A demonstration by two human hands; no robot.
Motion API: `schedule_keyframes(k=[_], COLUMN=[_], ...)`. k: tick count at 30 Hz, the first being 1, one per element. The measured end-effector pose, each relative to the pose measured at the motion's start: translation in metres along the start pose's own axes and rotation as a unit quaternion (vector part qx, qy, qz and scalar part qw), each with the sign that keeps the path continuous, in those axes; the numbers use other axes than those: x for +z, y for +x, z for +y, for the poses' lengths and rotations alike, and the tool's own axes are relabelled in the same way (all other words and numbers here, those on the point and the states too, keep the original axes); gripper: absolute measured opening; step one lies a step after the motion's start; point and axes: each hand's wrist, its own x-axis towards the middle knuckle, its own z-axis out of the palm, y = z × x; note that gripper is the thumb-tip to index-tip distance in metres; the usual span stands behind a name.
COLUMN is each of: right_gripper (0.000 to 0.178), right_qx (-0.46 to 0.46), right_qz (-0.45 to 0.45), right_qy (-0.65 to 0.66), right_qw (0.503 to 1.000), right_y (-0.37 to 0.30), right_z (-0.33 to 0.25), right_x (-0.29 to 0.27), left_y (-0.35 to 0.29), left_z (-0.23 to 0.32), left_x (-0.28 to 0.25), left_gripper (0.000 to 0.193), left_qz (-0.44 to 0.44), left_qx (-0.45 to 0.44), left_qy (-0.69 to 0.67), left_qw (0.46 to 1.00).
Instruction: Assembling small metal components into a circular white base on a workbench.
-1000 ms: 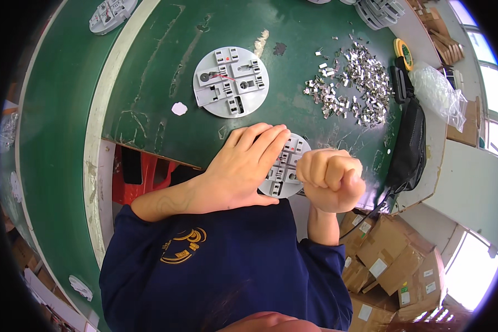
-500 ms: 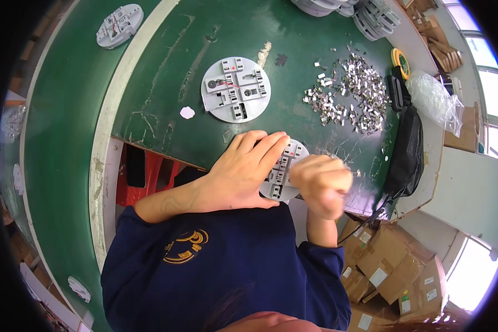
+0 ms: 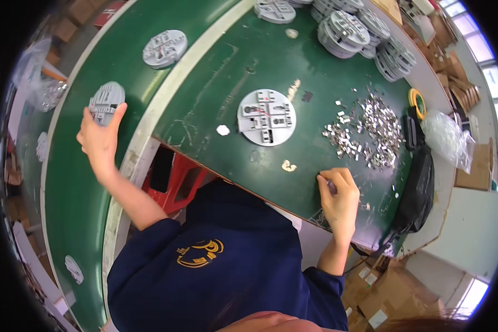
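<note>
Out on the green belt at the left, my left hand (image 3: 101,145) grips the near edge of a round grey plastic base (image 3: 107,98) with slotted blocks on top. Its thumb lies on one side and the fingers on the other. My right hand (image 3: 340,203) rests over the green bench near its front edge, curled around a small, partly hidden thing with a purplish part and a dark tip; its kind I cannot make out. A second round grey base (image 3: 267,118), with a thin red wire, lies between the hands on the bench.
Small shiny metal clips (image 3: 377,130) lie heaped right of centre. Stacked grey bases (image 3: 343,34) stand at the back. Another base (image 3: 165,48) lies farther along the belt. A black bag (image 3: 418,188) and yellow tape roll (image 3: 417,104) line the right edge.
My left hand has gone from the bench's front edge to the belt, where it grips a base. The base under my hands has left that spot. My right hand has lowered; the view has shifted.
</note>
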Motion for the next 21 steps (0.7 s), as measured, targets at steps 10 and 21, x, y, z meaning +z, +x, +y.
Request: schedule_keyframes(k=[10, 21], right_gripper=[0.008, 0.015], right_qx=[0.043, 0.142], right_qz=[0.018, 0.074], right_qy=[0.07, 0.239], right_qw=[0.996, 0.958], right_y=[-0.003, -0.019], right_z=[-0.013, 0.003], right_x=[-0.011, -0.037], left_y=[0.073, -0.067], left_z=[0.086, 0.169], left_x=[0.083, 0.014], left_gripper=[0.109, 0.1], left_qz=[-0.086, -0.211], left_qx=[0.048, 0.485], left_qy=[0.057, -0.213], left_qw=[0.993, 0.822])
